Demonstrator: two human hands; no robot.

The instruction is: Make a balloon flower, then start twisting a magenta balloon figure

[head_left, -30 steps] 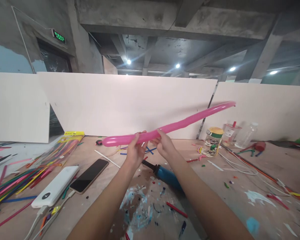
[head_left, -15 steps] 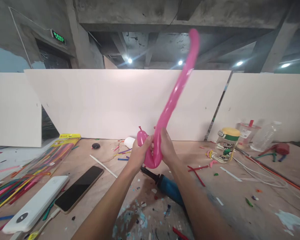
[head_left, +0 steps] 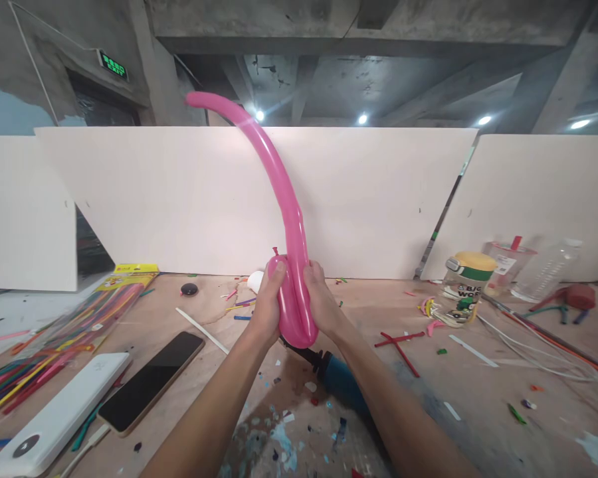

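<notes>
A long pink modelling balloon is inflated and folded back on itself near its knotted end. The bend points down, and the two sections lie side by side. My left hand is closed around the short, knotted section, thumb on top. On the other side, my right hand grips the long section, which rises and curves over to the left. Some of the fingers are hidden behind the balloon. Below the hands, a blue and black hand pump lies on the table, partly covered by my right forearm.
On the left lie a bag of uninflated balloons, a white power bank and a phone. At right stand a yellow-lidded cup and a clear bottle. White boards stand behind the table.
The balloon's long end has swung from upper right to upper left. Its two sections are now pressed together, and my left thumb has moved up the short section.
</notes>
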